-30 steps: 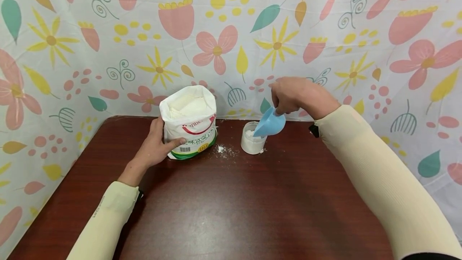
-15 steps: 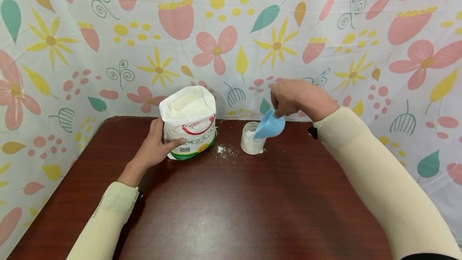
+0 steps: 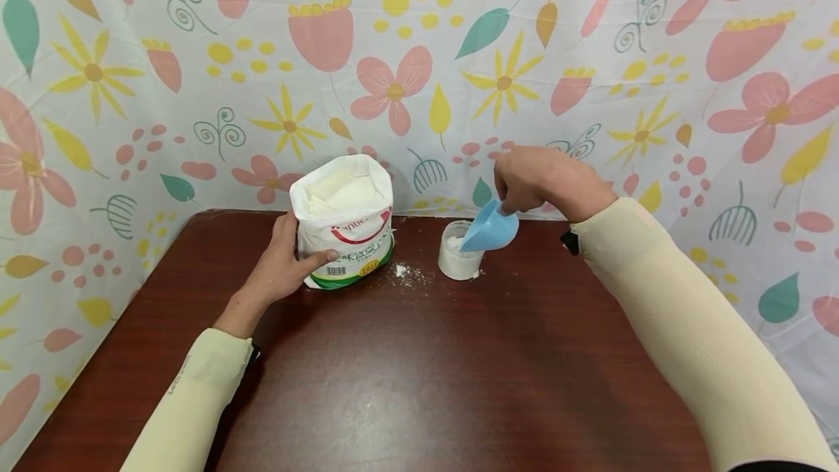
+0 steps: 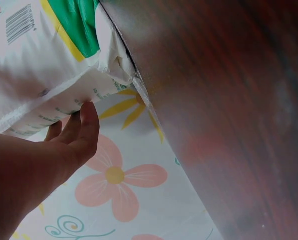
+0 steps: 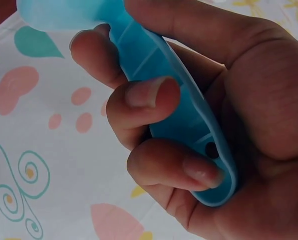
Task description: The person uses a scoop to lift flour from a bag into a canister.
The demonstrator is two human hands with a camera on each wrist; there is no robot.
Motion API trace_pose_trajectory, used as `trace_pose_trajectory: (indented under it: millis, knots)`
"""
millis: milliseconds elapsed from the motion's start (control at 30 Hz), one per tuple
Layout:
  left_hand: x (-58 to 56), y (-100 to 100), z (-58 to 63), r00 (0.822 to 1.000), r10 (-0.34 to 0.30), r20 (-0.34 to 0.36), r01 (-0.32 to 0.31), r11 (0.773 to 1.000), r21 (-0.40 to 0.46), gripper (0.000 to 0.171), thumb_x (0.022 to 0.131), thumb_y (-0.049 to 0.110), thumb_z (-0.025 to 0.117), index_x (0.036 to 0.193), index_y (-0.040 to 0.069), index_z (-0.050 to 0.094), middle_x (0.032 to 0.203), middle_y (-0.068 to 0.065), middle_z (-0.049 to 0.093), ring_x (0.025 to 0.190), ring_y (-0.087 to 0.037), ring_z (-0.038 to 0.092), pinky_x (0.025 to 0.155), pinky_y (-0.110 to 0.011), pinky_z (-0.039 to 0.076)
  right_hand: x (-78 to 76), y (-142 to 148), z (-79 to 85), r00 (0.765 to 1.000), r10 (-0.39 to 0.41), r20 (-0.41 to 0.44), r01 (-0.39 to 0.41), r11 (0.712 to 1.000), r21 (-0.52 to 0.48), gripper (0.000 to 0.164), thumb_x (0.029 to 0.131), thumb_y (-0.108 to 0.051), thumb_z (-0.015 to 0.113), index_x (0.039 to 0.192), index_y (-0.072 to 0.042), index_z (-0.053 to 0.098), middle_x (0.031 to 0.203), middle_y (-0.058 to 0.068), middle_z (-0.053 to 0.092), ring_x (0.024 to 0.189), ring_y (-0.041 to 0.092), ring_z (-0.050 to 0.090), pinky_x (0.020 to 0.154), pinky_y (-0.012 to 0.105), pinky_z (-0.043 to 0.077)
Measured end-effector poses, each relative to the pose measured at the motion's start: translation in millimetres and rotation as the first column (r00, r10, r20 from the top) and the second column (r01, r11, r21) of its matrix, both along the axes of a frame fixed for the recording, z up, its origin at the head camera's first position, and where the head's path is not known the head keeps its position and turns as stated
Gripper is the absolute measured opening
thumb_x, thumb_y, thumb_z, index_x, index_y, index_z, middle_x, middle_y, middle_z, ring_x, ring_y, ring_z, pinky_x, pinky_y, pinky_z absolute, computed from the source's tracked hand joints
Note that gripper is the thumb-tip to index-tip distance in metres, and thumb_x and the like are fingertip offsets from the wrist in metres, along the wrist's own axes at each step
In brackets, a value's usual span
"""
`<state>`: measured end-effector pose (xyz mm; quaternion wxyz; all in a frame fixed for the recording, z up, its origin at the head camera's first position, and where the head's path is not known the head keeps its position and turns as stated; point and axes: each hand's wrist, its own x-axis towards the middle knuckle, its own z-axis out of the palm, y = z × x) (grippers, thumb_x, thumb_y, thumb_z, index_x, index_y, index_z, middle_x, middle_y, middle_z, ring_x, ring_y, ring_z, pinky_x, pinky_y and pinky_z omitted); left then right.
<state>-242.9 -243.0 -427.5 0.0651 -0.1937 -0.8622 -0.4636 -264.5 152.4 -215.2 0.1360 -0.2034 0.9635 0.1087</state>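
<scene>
In the head view an unsealed white flour bag [image 3: 347,224] with a green base stands at the back of the table, full of white powder. My left hand [image 3: 278,268] holds its left side, thumb across the front and fingers along the side panel, as the left wrist view confirms. My right hand [image 3: 534,177] grips a light blue scoop [image 3: 493,228] by its handle, fingers curled round the handle [image 5: 188,115] in the right wrist view. The scoop tilts down to the left, its tip inside the mouth of a small clear jar [image 3: 459,261] holding white powder.
Spilled powder [image 3: 402,270] lies between bag and jar, with specks by the jar's foot. A dark reddish-brown table [image 3: 419,370] extends towards me. Directly behind its back edge hangs a flower-print cloth [image 3: 393,42].
My right hand has dipped very slightly, the scoop's tip staying at the jar's mouth. The bag, the jar and my left hand hold their places.
</scene>
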Motion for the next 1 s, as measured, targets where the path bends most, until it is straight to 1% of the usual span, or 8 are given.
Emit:
trace_pose_trajectory:
  millis: [167, 333, 433, 667, 767, 833, 900, 1000]
  knots:
    - [0.2, 0.4, -0.9, 1.000, -0.005, 0.002, 0.005, 1.000, 0.004, 0.101, 0.095, 0.030, 0.083, 0.168, 0.033, 0.014, 0.148, -0.014, 0.032, 0.138, -0.031, 0.028, 0.112, -0.068, 0.035, 0.1, 5.2, -2.2, 1.000, 0.003, -0.016, -0.004, 1.000, -0.028, 0.011, 0.089, -0.020, 0.082, 0.089, -0.010, 0.080, 0.085, 0.003, 0.072, 0.076, 0.022, 0.062, 0.069, 0.039, 0.052]
    - [-0.9, 1.7, -0.3, 1.000, -0.009, 0.000, 0.009, 1.000, 0.004, 0.103, 0.094, 0.031, 0.084, 0.169, 0.034, 0.013, 0.151, -0.013, 0.032, 0.141, -0.031, 0.027, 0.112, -0.070, 0.034, 3.0, 18.4, -6.3, 0.999, 0.016, -0.036, -0.019, 0.995, -0.096, 0.011, 0.089, -0.019, 0.081, 0.082, -0.011, 0.078, 0.073, 0.002, 0.067, 0.068, 0.021, 0.058, 0.062, 0.035, 0.046]
    - [-1.3, 1.9, 0.1, 1.000, -0.007, 0.007, 0.007, 1.000, 0.001, 0.104, 0.094, 0.033, 0.084, 0.169, 0.035, 0.012, 0.152, -0.013, 0.031, 0.142, -0.031, 0.026, 0.112, -0.071, 0.035, 5.7, 27.2, -9.9, 0.997, 0.040, -0.062, -0.048, 0.988, -0.144, 0.008, 0.088, -0.017, 0.080, 0.081, -0.012, 0.080, 0.069, 0.000, 0.066, 0.065, 0.021, 0.057, 0.062, 0.036, 0.046]
    - [-1.4, 1.4, 1.8, 1.000, -0.003, 0.002, 0.003, 1.000, -0.002, 0.105, 0.094, 0.032, 0.084, 0.169, 0.034, 0.012, 0.155, -0.015, 0.031, 0.144, -0.033, 0.025, 0.111, -0.072, 0.035, 16.3, 46.5, -24.8, 0.988, 0.087, -0.130, -0.119, 0.957, -0.263, 0.009, 0.089, -0.018, 0.082, 0.093, -0.010, 0.083, 0.084, 0.000, 0.075, 0.077, 0.021, 0.065, 0.075, 0.045, 0.056]
    - [-1.1, 1.6, 1.0, 1.000, 0.007, 0.021, -0.007, 1.000, -0.005, 0.106, 0.093, 0.033, 0.085, 0.169, 0.037, 0.010, 0.157, -0.014, 0.028, 0.146, -0.032, 0.024, 0.112, -0.072, 0.034, 23.5, 54.4, -31.3, 0.985, 0.081, -0.149, -0.125, 0.942, -0.311, 0.007, 0.088, -0.015, 0.081, 0.091, -0.010, 0.083, 0.082, -0.001, 0.074, 0.075, 0.018, 0.064, 0.072, 0.042, 0.055]
    - [-1.3, 1.8, 0.8, 0.999, 0.015, 0.035, -0.015, 1.000, -0.001, 0.107, 0.093, 0.034, 0.085, 0.169, 0.039, 0.010, 0.158, -0.013, 0.026, 0.146, -0.032, 0.024, 0.113, -0.071, 0.034, 27.9, 59.1, -35.9, 0.985, 0.078, -0.155, -0.128, 0.929, -0.346, 0.004, 0.087, -0.012, 0.078, 0.084, -0.012, 0.081, 0.072, -0.003, 0.068, 0.067, 0.016, 0.058, 0.065, 0.038, 0.050]
    - [-0.9, 1.7, 1.0, 0.999, 0.017, 0.036, -0.017, 1.000, -0.002, 0.107, 0.093, 0.034, 0.085, 0.169, 0.039, 0.009, 0.157, -0.013, 0.027, 0.146, -0.032, 0.024, 0.113, -0.071, 0.035, 32.2, 63.3, -40.2, 0.983, 0.076, -0.166, -0.134, 0.918, -0.373, 0.012, 0.087, -0.010, 0.076, 0.076, -0.015, 0.076, 0.062, -0.006, 0.055, 0.059, 0.013, 0.047, 0.059, 0.033, 0.042]
    - [-0.4, 1.7, 1.4, 1.000, 0.013, 0.025, -0.013, 1.000, -0.007, 0.106, 0.093, 0.034, 0.084, 0.169, 0.037, 0.010, 0.155, -0.014, 0.029, 0.144, -0.032, 0.025, 0.112, -0.072, 0.035, 37.4, 69.7, -47.6, 0.978, 0.071, -0.197, -0.147, 0.903, -0.405, 0.019, 0.086, -0.007, 0.074, 0.070, -0.017, 0.070, 0.058, -0.006, 0.039, 0.056, 0.012, 0.037, 0.058, 0.031, 0.034]
